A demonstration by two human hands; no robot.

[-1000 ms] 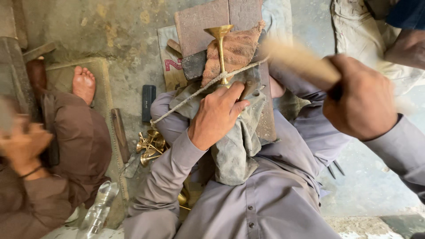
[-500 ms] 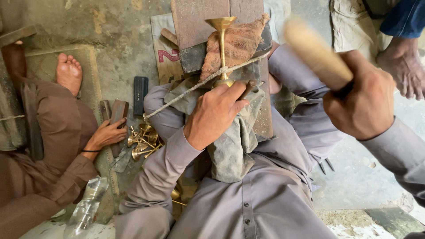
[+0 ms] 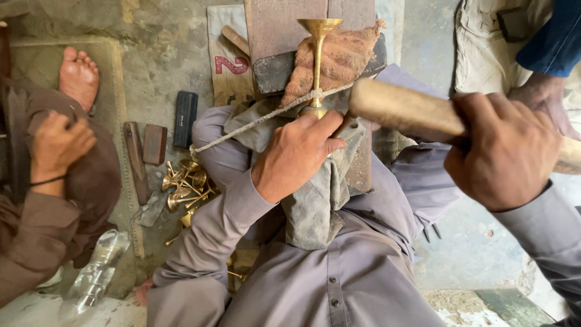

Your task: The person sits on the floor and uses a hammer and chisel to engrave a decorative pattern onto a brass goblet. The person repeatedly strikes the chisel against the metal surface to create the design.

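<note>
Head view, brass goblet [image 3: 318, 54] lengthwise, cup away

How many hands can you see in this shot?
4: left hand on the brass goblet; right hand gripping the wooden mallet; a co-worker's hand far left; another person's hand upper right, partly hidden.

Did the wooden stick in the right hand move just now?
Yes. The wooden stick in the right hand swung down and left toward the brass goblet; its tip is now right beside the stem, next to the left hand.
</note>
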